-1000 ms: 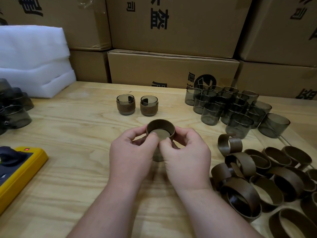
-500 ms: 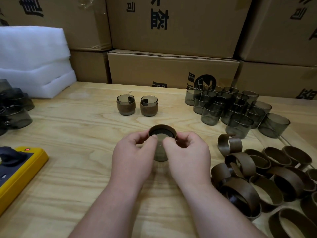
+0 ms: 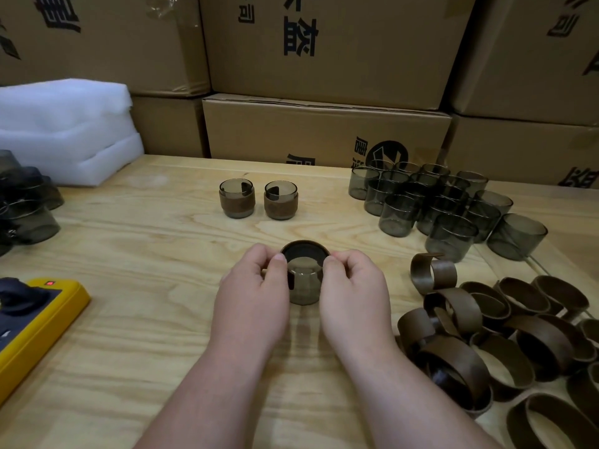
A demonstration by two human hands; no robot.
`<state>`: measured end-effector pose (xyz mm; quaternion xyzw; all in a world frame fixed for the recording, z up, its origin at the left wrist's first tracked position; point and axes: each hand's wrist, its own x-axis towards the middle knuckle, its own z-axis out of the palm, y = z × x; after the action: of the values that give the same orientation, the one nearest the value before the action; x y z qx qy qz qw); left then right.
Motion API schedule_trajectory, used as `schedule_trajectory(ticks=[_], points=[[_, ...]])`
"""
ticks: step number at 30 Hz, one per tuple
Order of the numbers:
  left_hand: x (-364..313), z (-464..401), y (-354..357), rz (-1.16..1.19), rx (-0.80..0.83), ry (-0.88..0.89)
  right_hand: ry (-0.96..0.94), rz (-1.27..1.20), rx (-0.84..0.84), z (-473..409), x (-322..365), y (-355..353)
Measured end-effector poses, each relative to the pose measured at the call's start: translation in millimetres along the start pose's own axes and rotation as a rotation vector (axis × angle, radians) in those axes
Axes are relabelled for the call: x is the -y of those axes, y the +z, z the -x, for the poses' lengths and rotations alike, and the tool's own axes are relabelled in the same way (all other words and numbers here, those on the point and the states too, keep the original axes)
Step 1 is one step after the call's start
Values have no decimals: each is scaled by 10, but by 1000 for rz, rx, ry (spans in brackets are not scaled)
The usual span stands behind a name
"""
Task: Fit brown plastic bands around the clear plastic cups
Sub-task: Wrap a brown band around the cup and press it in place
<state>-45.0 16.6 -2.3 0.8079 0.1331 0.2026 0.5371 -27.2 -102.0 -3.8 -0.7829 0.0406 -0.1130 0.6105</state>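
Two smoky clear plastic cups with brown bands already fitted [image 3: 258, 199] stand finished at mid-tabletop, while a cluster of bare translucent cups [image 3: 447, 202] and a heap of curled brown plastic bands [image 3: 505, 338] on the right show most of the work is left. Between our hands a third smoky cup [image 3: 304, 286] stands on the pale grainy wooden tabletop [image 3: 146, 319], a smooth, matte brown band [image 3: 304, 249] seated round its rim. Our left hand [image 3: 252, 299] and right hand [image 3: 353, 296] each pinch that band's edge, thumb against curled fingers.

Pale wooden bench [image 3: 136, 319] before stacked printed cardboard boxes [image 3: 324, 50], white foam sheets [image 3: 64, 124] at left rear.
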Motion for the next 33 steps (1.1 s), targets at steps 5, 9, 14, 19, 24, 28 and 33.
schedule_trajectory(ticks=[5, 9, 14, 19, 24, 28, 33], points=[[-4, 21, 14, 161, -18, 48, -80, -121, 20, 28, -7, 53], [-1, -29, -16, 371, -3, -14, -51, -336, 51, 39, 35, 107], [-25, -71, -77, 649, 109, -134, -13, -484, 19, 40, 62, 91], [-45, -79, -92, 817, 194, -222, 64, -616, 13, 6, 57, 44], [-52, -89, -72, 851, 193, -254, 83, -634, 41, -8, 68, 51], [-64, -77, -85, 855, 202, -249, 93, -654, 55, -16, 58, 48], [-77, -68, -94, 864, 235, -255, 92, -709, 31, -11, 41, 42]])
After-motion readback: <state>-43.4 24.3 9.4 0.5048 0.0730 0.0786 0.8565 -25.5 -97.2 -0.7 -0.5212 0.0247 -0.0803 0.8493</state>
